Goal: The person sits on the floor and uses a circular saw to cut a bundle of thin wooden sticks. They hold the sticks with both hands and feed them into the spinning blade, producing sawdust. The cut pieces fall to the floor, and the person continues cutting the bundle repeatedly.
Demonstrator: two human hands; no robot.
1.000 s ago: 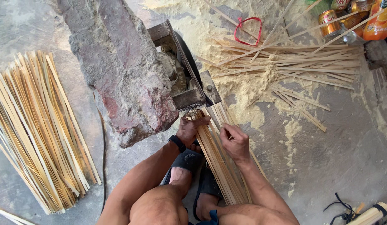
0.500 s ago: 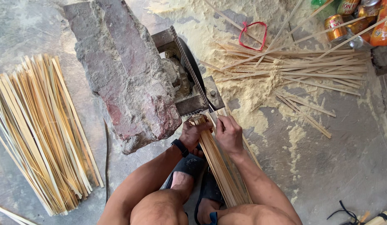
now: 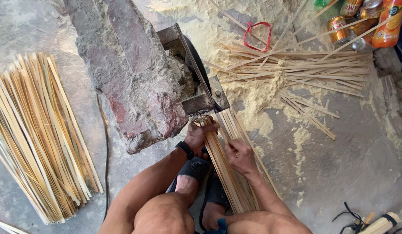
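Since a moment ago the right hand (image 3: 239, 155) has slid back along the bamboo strip bundle (image 3: 225, 167) — fingers pressing it flat — while the left hand (image 3: 200, 133) grips its end against the cutter (image 3: 196, 82), steadying it.

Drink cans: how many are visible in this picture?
3 drink cans, all at the top right corner: one orange can, one at the top edge, one lying beside them. More may be hidden.

Left hand (image 3: 200, 133) curled shut ahead, right hand (image 3: 238, 155) fingers bent, both forearms extended forward.
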